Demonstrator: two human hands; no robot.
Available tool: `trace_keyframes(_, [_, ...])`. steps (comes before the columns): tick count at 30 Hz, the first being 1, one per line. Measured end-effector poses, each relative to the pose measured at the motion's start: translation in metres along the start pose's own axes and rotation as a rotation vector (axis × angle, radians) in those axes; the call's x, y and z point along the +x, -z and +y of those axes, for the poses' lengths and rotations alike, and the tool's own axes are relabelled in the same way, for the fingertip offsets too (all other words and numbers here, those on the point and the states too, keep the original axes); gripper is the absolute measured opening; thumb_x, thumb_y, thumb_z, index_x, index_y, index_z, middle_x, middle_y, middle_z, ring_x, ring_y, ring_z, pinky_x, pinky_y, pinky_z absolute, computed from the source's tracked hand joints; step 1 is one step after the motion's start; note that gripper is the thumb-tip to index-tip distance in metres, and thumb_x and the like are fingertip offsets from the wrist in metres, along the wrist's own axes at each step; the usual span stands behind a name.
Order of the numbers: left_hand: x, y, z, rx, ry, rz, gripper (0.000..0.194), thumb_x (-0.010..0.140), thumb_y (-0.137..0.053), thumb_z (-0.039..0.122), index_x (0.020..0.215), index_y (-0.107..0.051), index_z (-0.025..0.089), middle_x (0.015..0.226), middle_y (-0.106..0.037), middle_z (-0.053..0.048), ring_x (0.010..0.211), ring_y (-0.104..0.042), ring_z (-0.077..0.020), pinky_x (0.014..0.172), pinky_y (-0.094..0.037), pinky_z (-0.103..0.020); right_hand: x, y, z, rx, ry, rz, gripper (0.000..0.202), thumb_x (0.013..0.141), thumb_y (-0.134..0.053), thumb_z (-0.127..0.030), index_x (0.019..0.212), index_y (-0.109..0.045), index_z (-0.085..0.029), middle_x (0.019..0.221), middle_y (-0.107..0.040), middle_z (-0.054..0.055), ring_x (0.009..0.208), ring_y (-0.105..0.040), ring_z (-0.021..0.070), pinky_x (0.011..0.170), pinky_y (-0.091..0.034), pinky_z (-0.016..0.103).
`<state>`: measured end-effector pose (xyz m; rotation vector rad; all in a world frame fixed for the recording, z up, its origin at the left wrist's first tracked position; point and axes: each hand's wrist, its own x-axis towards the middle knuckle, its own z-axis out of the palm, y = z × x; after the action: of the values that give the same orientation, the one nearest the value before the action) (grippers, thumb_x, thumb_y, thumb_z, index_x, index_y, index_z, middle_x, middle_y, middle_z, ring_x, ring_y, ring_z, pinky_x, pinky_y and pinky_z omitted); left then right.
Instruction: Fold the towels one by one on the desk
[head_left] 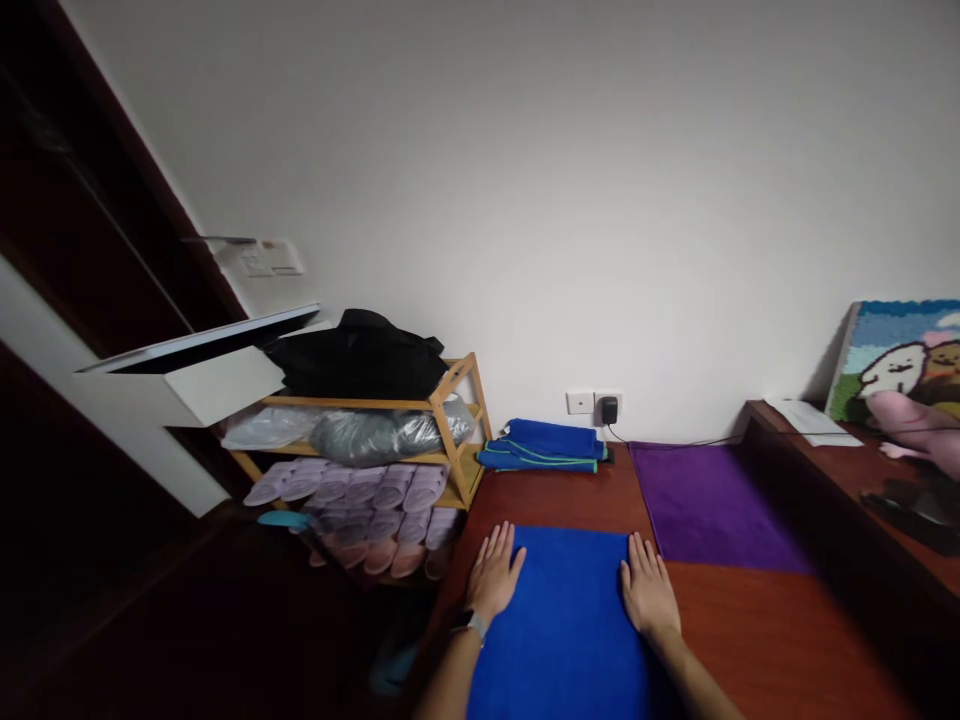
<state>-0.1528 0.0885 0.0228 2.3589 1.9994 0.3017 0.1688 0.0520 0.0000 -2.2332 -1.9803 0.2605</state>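
A blue cloth (566, 620) lies flat on the reddish-brown wooden table (757, 620), its near end running out of the picture. My left hand (495, 575) rests palm down at the cloth's far left corner, fingers stretched out and thumb on the blue fabric. On the opposite side, my right hand (651, 588) lies flat along the right edge near the far right corner. Both hands are open and grip nothing. Behind the cloth, by the wall, sits a folded blue cloth stack (544, 447) with green edging. A purple cloth (709, 503) is spread at the right.
Left of the table stands a wooden rack (450, 430) with several pairs of slippers (375, 487), a black bag (360, 355) and an open white box (225, 385). A black plug (609, 408) sits in the wall socket. A raised ledge at right holds a picture (900, 350) and pink plush toy (915, 425).
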Motion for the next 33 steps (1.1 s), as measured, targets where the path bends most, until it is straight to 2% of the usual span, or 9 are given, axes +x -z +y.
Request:
trace_keyframes(3, [-0.002,-0.006,-0.014,-0.004,0.000,0.058,0.071,0.105,-0.019,0.060,0.161,-0.024,0.017,0.166,-0.031,-0.008,0.154,-0.025,-0.0234,0.126,-0.026,-0.046,0.000,0.003,-0.001,0.026,-0.012,0.009,0.070,0.101,-0.010,-0.045,0.162,-0.015,-0.011,0.170,-0.014,0.001,0.157,-0.008,0.0209,0.127,-0.010,0.038])
trace_keyframes(10, [0.002,-0.012,-0.009,-0.012,-0.009,0.076,0.070,0.105,-0.021,0.058,0.161,-0.026,0.017,0.165,-0.033,-0.009,0.154,-0.027,-0.0255,0.125,-0.025,-0.047,-0.014,0.026,-0.009,0.075,-0.037,0.045,0.065,0.102,-0.010,-0.040,0.163,-0.012,-0.016,0.170,-0.012,-0.001,0.157,-0.009,0.0191,0.127,-0.014,0.037])
trace_keyframes(12, [0.004,-0.014,-0.012,-0.015,-0.008,0.079,0.070,0.104,-0.022,0.058,0.161,-0.025,0.017,0.165,-0.033,-0.009,0.154,-0.027,-0.0258,0.125,-0.024,-0.048,-0.021,0.027,-0.011,0.075,-0.047,0.057,0.066,0.102,-0.010,-0.044,0.163,-0.012,-0.018,0.170,-0.010,-0.002,0.157,-0.006,0.0195,0.127,-0.014,0.039])
trace_keyframes(16, [0.005,-0.017,-0.013,-0.003,0.001,0.077,0.071,0.104,-0.021,0.059,0.161,-0.025,0.017,0.165,-0.032,-0.010,0.154,-0.026,-0.0262,0.125,-0.024,-0.049,-0.034,0.021,-0.012,0.088,-0.024,-0.025,0.068,0.102,-0.012,-0.050,0.162,-0.015,-0.018,0.170,-0.014,-0.001,0.157,-0.009,0.0206,0.128,-0.011,0.043])
trace_keyframes(25, [0.010,-0.003,-0.020,0.045,-0.003,-0.021,0.069,0.105,-0.022,0.054,0.161,-0.025,0.013,0.166,-0.029,-0.011,0.154,-0.025,-0.0245,0.125,-0.026,-0.046,-0.040,0.023,-0.014,0.137,-0.022,-0.014,0.069,0.101,-0.014,-0.048,0.161,-0.017,-0.013,0.169,-0.014,0.000,0.157,-0.009,0.0203,0.129,-0.008,0.041])
trace_keyframes(27, [0.007,0.003,-0.005,0.051,-0.028,0.056,0.068,0.105,-0.023,0.053,0.162,-0.021,0.016,0.166,-0.030,-0.010,0.154,-0.025,-0.0257,0.125,-0.027,-0.049,-0.040,0.025,-0.015,0.146,-0.022,-0.016,0.069,0.101,-0.015,-0.047,0.161,-0.018,-0.014,0.169,-0.014,0.000,0.157,-0.009,0.0205,0.129,-0.008,0.042])
trace_keyframes(28, [0.004,0.006,0.010,0.044,-0.060,0.100,0.066,0.106,-0.023,0.052,0.162,-0.018,0.018,0.166,-0.030,-0.009,0.154,-0.025,-0.0259,0.125,-0.027,-0.050,-0.040,0.026,-0.015,0.148,-0.023,-0.018,0.068,0.101,-0.015,-0.047,0.161,-0.019,-0.015,0.169,-0.015,0.000,0.157,-0.009,0.0207,0.129,-0.008,0.042])
trace_keyframes(30, [-0.006,0.007,0.054,0.007,-0.173,0.135,0.062,0.107,-0.022,0.048,0.163,-0.014,0.023,0.167,-0.029,-0.007,0.154,-0.025,-0.0250,0.126,-0.027,-0.049,-0.041,0.026,-0.014,0.144,-0.026,-0.016,0.068,0.100,-0.016,-0.045,0.161,-0.020,-0.014,0.169,-0.016,0.001,0.157,-0.010,0.0212,0.128,-0.008,0.043])
trace_keyframes(33, [-0.024,-0.002,0.132,-0.083,-0.488,0.030,0.061,0.107,-0.024,0.048,0.163,-0.008,0.028,0.169,-0.021,-0.001,0.155,-0.022,-0.0229,0.127,-0.025,-0.045,-0.042,0.023,-0.011,0.106,-0.001,-0.020,0.067,0.100,-0.018,-0.043,0.161,-0.022,-0.014,0.168,-0.017,0.003,0.157,-0.010,0.0218,0.128,-0.007,0.044])
